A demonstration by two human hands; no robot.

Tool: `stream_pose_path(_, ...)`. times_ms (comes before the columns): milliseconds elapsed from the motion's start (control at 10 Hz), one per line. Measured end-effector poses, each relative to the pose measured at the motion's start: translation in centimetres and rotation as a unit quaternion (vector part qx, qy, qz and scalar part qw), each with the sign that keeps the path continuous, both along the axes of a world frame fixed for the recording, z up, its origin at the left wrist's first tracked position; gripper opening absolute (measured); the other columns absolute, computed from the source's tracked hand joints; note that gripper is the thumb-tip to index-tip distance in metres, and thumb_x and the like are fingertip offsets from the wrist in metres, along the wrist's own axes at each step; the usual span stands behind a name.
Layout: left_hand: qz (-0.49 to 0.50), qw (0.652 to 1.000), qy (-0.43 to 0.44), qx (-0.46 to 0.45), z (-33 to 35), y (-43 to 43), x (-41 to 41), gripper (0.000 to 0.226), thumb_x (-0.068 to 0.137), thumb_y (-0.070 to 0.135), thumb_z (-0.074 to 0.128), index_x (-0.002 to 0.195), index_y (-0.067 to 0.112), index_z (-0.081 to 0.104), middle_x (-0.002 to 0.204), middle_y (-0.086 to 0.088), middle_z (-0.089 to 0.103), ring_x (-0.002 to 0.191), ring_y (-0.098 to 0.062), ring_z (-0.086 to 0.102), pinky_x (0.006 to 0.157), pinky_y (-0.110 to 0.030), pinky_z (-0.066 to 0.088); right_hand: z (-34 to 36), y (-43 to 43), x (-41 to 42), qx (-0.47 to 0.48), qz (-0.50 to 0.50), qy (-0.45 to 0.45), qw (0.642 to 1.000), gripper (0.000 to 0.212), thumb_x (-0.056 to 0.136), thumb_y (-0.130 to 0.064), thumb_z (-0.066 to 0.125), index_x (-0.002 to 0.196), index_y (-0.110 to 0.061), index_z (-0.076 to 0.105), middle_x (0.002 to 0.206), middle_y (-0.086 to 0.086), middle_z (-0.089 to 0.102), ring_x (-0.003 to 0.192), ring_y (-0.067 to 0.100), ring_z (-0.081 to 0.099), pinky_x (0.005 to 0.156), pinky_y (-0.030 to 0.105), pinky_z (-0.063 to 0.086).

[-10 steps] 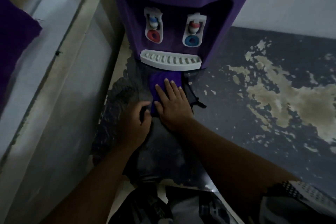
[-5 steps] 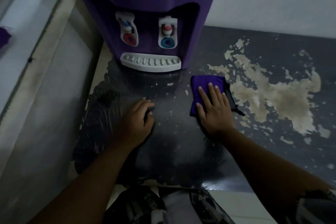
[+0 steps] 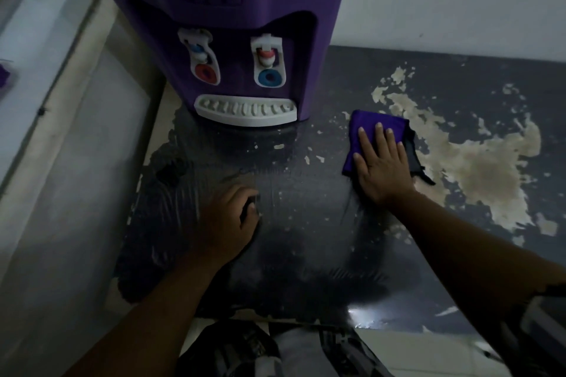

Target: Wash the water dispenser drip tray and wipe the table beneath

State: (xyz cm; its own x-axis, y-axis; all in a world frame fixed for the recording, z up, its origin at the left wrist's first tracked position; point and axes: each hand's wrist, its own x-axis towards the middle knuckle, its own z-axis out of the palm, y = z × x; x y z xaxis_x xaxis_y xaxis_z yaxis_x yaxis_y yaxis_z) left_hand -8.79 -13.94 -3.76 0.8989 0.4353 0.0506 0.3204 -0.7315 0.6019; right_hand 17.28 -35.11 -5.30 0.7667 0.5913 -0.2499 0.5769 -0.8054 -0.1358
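A purple water dispenser (image 3: 232, 9) stands at the back of a dark table (image 3: 306, 239). Its white slotted drip tray (image 3: 245, 121) sits in place at the dispenser's base. Right of the tray, my right hand (image 3: 382, 168) lies flat with spread fingers on a folded purple cloth (image 3: 358, 128) and presses it onto the table. A dark edge of the cloth sticks out to the right of the hand. My left hand (image 3: 226, 223) rests on the tabletop in front of the tray with its fingers curled in and nothing visible in it.
The table's dark coating is peeled away in a large tan patch (image 3: 477, 168) right of the cloth. A pale wall and ledge (image 3: 76, 162) run along the table's left side. The table's front edge is near my body, and a white wall stands behind.
My right hand has slid the cloth from just in front of the drip tray to the right, towards the peeled patch. My left hand has stayed on the table.
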Motion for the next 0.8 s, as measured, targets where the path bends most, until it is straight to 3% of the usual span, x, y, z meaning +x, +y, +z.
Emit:
stream_pose_path(200,0.014,1.000,0.019,0.008,0.1,-0.5,-0.5,0.026,0.091,0.022,0.049,0.108,0.012,0.067,0.105,-0.003,0.065,0.098,-0.017,0.058,0.083,-0.023,0.039,0.2,1.8,0.6,0.006,0.020,0.016,1.000,0.061,0.101,-0.049,0.016,0.154,-0.032,-0.008,0.163,0.008,-0.014,0.149,0.030,-0.013,0.119,0.047,-0.004)
stream_pose_path(400,0.024,1.000,0.010,0.010,0.5,0.0,-0.4,0.021,0.090,0.015,0.055,0.108,0.012,0.066,0.104,-0.001,0.065,0.095,-0.017,0.059,0.081,-0.028,0.045,0.9,0.9,0.4,-0.004,0.046,0.015,0.999,0.060,0.100,-0.049,0.013,0.155,-0.031,-0.003,0.163,0.009,-0.010,0.149,0.030,-0.009,0.119,0.047,-0.001)
stream_pose_path(500,0.024,1.000,0.019,0.004,0.7,0.2,-0.8,0.022,0.091,0.021,0.053,0.109,0.015,0.064,0.106,0.001,0.064,0.093,-0.016,0.059,0.077,-0.031,0.049,1.4,0.6,0.1,-0.024,0.047,0.035,0.998,0.060,0.102,-0.047,0.018,0.154,-0.031,-0.004,0.163,0.009,-0.011,0.149,0.031,-0.010,0.120,0.047,0.000)
stream_pose_path(600,0.019,1.000,0.013,0.008,1.0,0.5,-1.4,0.018,0.091,0.014,0.058,0.108,0.014,0.064,0.102,0.000,0.064,0.078,-0.006,0.053,0.069,-0.015,0.040,2.0,0.6,-1.4,-0.020,0.042,0.049,0.998,0.061,0.102,-0.048,0.020,0.154,-0.030,-0.005,0.163,0.009,-0.011,0.149,0.030,-0.011,0.119,0.046,0.000)
stream_pose_path(700,0.007,1.000,0.013,0.007,1.6,0.4,-2.0,0.018,0.090,0.008,0.061,0.107,0.010,0.064,0.101,-0.003,0.064,0.074,-0.005,0.052,0.068,-0.010,0.036,3.0,0.8,-4.0,0.015,0.045,0.053,0.997,0.061,0.102,-0.048,0.022,0.155,-0.027,0.001,0.163,0.009,-0.008,0.149,0.028,-0.010,0.119,0.044,0.001)
stream_pose_path(800,0.015,0.999,0.032,-0.014,2.0,0.9,-1.7,0.022,0.093,0.011,0.058,0.114,0.010,0.064,0.111,-0.008,0.065,0.094,-0.023,0.061,0.078,-0.031,0.049,3.9,1.7,-5.9,0.043,0.054,0.073,0.995,0.059,0.102,-0.045,0.028,0.155,-0.021,0.015,0.163,0.011,0.000,0.150,0.030,-0.004,0.119,0.045,0.006)
